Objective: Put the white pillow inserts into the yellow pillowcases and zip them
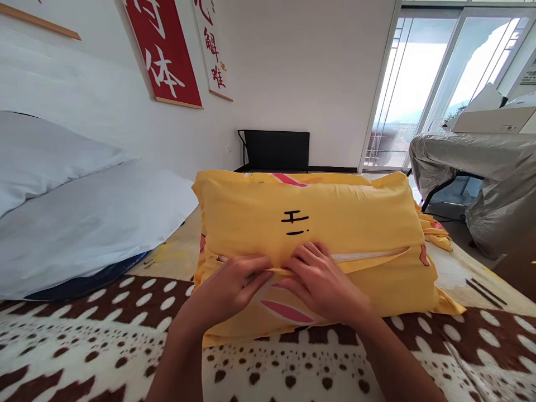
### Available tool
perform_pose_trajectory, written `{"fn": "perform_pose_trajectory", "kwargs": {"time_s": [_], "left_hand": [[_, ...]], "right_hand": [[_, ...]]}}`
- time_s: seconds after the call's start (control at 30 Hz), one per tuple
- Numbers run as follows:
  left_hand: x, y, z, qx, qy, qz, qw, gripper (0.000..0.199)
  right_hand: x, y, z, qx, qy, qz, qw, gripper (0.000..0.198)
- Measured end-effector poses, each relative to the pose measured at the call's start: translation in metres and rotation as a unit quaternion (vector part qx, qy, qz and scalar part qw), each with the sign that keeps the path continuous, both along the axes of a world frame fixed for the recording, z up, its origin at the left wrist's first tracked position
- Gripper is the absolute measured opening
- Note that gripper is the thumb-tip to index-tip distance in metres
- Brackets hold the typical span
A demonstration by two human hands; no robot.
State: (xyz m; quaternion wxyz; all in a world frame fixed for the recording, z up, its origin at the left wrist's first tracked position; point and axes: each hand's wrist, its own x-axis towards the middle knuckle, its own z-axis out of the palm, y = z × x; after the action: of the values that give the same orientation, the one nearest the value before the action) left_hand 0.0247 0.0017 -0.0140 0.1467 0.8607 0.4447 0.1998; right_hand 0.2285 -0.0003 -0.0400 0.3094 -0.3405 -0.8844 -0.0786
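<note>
Two hands, left hand (232, 287) and right hand (320, 279), pinch the zipper edge (368, 258) of a yellow pillow (335, 223) mid-blanket (104, 335); the opening right of them gapes, apparently unclosed.

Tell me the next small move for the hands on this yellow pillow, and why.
Probably draw the right hand rightward along the zipper while the left hand pins the cover. Both hands pinch the seam at the middle of the yellow pillow, and to their right the opening gapes, with white showing through.
</note>
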Motion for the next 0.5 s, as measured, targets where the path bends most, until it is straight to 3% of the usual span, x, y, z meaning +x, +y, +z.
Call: {"fn": "perform_pose_trajectory", "kwargs": {"time_s": [0.13, 0.27, 0.43, 0.5], "left_hand": [[0.0, -0.005, 0.002, -0.011, 0.01, 0.022, 1.0, 0.031], [0.003, -0.008, 0.002, -0.002, 0.031, 0.056, 0.998, 0.031], [0.013, -0.012, 0.001, 0.113, 0.026, 0.023, 0.993, 0.02], [0.021, -0.012, -0.001, 0.125, 0.021, -0.003, 0.992, 0.017]], "right_hand": [[0.003, -0.002, 0.0, 0.002, -0.005, -0.02, 1.0, 0.011], [0.008, -0.002, -0.003, 0.009, -0.013, -0.046, 0.999, 0.02], [0.008, -0.004, 0.0, 0.022, -0.01, -0.053, 0.998, 0.019], [0.006, -0.005, 0.001, 0.021, -0.003, -0.055, 0.998, 0.018]]}}
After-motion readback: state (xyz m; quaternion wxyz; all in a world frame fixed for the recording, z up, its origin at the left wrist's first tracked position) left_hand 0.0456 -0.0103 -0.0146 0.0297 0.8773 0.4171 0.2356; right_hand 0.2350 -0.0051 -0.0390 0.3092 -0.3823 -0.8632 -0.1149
